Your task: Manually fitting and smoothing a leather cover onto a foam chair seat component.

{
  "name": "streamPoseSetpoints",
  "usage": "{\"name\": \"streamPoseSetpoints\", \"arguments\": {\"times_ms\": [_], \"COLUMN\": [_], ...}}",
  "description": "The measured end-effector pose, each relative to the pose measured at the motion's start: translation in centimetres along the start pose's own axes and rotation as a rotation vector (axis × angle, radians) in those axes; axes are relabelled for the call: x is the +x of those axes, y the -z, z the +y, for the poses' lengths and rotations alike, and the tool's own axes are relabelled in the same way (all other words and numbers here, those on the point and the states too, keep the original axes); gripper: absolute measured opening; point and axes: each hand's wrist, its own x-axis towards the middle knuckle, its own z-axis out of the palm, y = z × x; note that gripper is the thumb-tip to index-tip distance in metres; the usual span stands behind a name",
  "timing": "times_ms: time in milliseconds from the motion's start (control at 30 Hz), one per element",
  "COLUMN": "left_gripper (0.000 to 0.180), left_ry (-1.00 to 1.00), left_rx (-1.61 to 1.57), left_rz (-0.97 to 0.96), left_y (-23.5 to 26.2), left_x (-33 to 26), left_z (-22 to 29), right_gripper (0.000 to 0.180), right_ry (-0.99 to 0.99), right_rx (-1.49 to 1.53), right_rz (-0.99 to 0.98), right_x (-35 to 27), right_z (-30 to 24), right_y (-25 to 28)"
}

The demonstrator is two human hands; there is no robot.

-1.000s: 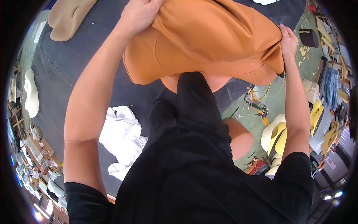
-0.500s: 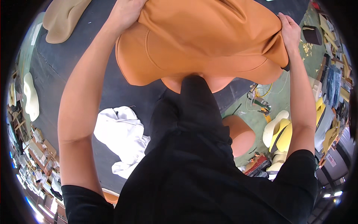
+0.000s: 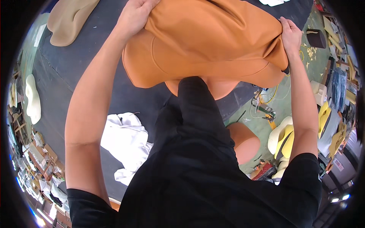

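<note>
A tan-orange leather-like cover (image 3: 205, 34) is stretched in front of me, seamed and creased, over a rounded piece of the same colour (image 3: 224, 89) that shows below its lower edge. My left hand (image 3: 136, 17) is closed on the cover's upper left part, its fingertips partly hidden. At the right edge, my right hand (image 3: 291, 36) grips the bunched material, where deep folds run inward. My black-clad knee (image 3: 194, 89) is up against the rounded piece. What lies inside the cover is hidden.
A dark mat (image 3: 87, 72) spreads beneath, bearing a brown moulded pad (image 3: 70, 22) and a crumpled white cloth (image 3: 125, 140). At right on the green floor are an orange-brown rounded piece (image 3: 245, 142), yellow and cream foam pieces (image 3: 283, 140), and a tool with a hose (image 3: 266, 110).
Both hands keep their hold on the cover. The left hand has shifted slightly right and down, the right hand slightly left, while the whole view has moved a little.
</note>
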Motion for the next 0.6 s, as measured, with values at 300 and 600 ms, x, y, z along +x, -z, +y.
{"name": "streamPoseSetpoints", "arguments": {"times_ms": [300, 600], "left_gripper": [0.044, 0.045], "left_ry": [-0.017, -0.004], "left_rx": [-0.096, 0.016], "left_rz": [-0.095, 0.010], "left_y": [1.4, 0.0], "left_x": [-0.3, -1.0], "left_z": [-0.7, 1.0], "right_gripper": [0.037, 0.036], "right_ry": [0.053, 0.042], "right_rx": [0.001, 0.001], "right_rz": [-0.039, 0.016], "right_x": [0.7, -0.1], "right_z": [0.0, -0.2], "right_y": [-0.4, 0.0]}}
